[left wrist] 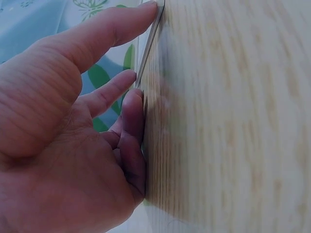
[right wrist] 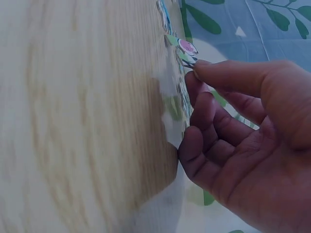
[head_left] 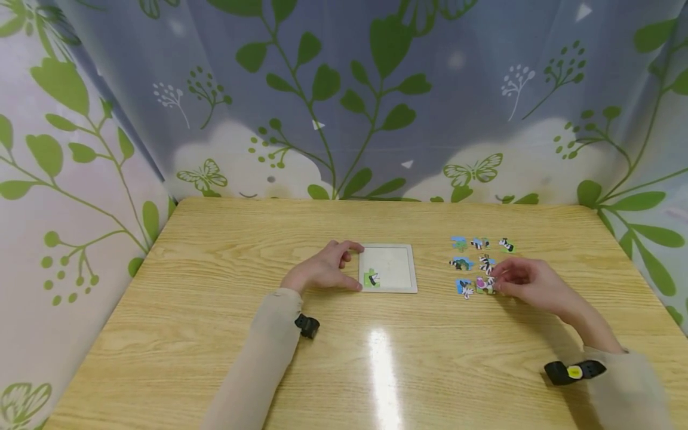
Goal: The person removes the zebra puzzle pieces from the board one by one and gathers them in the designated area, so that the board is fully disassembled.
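Note:
A shallow white puzzle tray [head_left: 387,269] lies mid-table with a green piece [head_left: 372,278] in its lower left corner. My left hand [head_left: 328,267] holds the tray's left side, thumb at the near corner and index finger at the far one. In the left wrist view, the thumb [left wrist: 129,24] lies against the tray's thin edge. My right hand [head_left: 532,285] pinches a jigsaw piece with a pink spot [right wrist: 186,47] between thumb and fingertips. In the head view that piece is at the near right of the loose puzzle pieces [head_left: 461,263].
Several blue, green and black-and-white pieces lie in rough rows right of the tray, with one piece [head_left: 506,245] at the far right. A leaf-patterned curtain [head_left: 344,119] hangs behind the wooden table [head_left: 242,239]. Black bands [head_left: 307,326] sit on both wrists.

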Demonstrator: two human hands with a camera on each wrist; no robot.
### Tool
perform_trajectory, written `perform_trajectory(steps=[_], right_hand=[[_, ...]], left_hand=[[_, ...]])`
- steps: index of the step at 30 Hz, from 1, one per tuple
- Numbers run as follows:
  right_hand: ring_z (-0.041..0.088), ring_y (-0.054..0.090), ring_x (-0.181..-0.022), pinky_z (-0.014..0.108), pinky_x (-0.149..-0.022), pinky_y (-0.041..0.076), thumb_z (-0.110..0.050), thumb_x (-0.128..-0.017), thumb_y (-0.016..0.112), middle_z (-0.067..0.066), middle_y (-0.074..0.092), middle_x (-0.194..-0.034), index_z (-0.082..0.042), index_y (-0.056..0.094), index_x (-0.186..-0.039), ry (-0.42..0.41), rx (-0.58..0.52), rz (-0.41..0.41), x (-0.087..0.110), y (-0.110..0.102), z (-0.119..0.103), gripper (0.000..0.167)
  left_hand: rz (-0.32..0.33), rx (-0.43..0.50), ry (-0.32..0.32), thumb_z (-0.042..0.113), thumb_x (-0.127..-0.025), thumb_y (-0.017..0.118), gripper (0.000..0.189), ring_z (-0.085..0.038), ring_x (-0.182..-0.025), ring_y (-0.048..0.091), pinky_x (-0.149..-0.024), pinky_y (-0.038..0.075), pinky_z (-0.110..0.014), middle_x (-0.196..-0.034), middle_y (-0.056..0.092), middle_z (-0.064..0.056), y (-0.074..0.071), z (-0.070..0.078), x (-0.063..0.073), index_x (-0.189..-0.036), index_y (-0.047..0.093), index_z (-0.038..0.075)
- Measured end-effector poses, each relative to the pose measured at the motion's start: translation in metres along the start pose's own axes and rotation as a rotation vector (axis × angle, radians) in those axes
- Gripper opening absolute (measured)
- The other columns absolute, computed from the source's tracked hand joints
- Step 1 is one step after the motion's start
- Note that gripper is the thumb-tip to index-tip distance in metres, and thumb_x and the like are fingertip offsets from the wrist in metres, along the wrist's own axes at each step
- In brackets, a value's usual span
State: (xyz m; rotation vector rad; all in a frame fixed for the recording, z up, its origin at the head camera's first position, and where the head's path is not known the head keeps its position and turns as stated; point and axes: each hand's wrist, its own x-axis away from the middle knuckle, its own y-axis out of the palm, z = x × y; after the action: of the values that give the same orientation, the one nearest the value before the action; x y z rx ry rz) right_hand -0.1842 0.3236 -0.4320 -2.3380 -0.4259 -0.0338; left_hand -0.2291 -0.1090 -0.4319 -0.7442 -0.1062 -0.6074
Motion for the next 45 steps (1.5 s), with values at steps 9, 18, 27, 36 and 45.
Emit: perform_trajectory(steps=[9, 18, 27, 36, 45], right_hand=[[0.001, 0.062, -0.082, 0.023, -0.07, 0.05, -0.013, -0.097, 0.068, 0.008, 0.072, -0.099, -0.005, 0.068, -0.114, 0.008, 0.091, -0.005, 0.003, -0.004, 0.002, 0.018], [0.005, 0.06, -0.081, 0.025, -0.068, 0.048, -0.021, -0.098, 0.07, 0.008, 0.07, -0.1, -0.009, 0.069, -0.113, 0.025, 0.133, 0.004, 0.003, -0.006, 0.002, 0.019], [0.0, 0.063, -0.086, 0.025, -0.069, 0.053, -0.025, -0.098, 0.07, 0.014, 0.072, -0.11, -0.007, 0.069, -0.116, -0.018, 0.128, 0.076, 0.001, -0.003, -0.005, 0.025], [0.007, 0.066, -0.083, 0.028, -0.061, 0.051, -0.022, -0.099, 0.068, 0.012, 0.071, -0.11, -0.008, 0.068, -0.119, -0.107, 0.039, 0.041, -0.019, 0.013, -0.031, 0.024], [0.012, 0.065, -0.091, 0.026, -0.073, 0.054, -0.024, -0.1, 0.068, 0.005, 0.072, -0.106, -0.009, 0.07, -0.116, -0.193, 0.05, 0.016, -0.045, 0.039, -0.058, 0.023]], left_hand=[[0.009, -0.024, 0.009, 0.028, -0.082, 0.086, 0.078, -0.02, -0.103, 0.041, -0.089, 0.039, -0.034, -0.119, 0.043, -0.007, 0.0, -0.001, -0.001, -0.149, 0.046, 0.021], [0.007, 0.002, -0.004, 0.025, -0.081, 0.086, 0.078, -0.021, -0.106, 0.04, -0.092, 0.039, -0.035, -0.118, 0.041, -0.007, 0.001, 0.0, -0.002, -0.148, 0.047, 0.021], [0.007, 0.013, -0.012, 0.024, -0.081, 0.087, 0.077, -0.021, -0.104, 0.039, -0.09, 0.037, -0.036, -0.116, 0.04, -0.006, 0.0, 0.001, -0.003, -0.147, 0.047, 0.022], [0.007, 0.009, -0.017, 0.024, -0.081, 0.087, 0.076, -0.02, -0.103, 0.039, -0.089, 0.037, -0.036, -0.114, 0.04, -0.006, 0.0, 0.001, -0.002, -0.147, 0.047, 0.022], [0.008, 0.009, -0.018, 0.024, -0.081, 0.087, 0.077, -0.02, -0.102, 0.038, -0.089, 0.036, -0.036, -0.114, 0.039, -0.005, 0.001, 0.001, -0.002, -0.147, 0.047, 0.022]])
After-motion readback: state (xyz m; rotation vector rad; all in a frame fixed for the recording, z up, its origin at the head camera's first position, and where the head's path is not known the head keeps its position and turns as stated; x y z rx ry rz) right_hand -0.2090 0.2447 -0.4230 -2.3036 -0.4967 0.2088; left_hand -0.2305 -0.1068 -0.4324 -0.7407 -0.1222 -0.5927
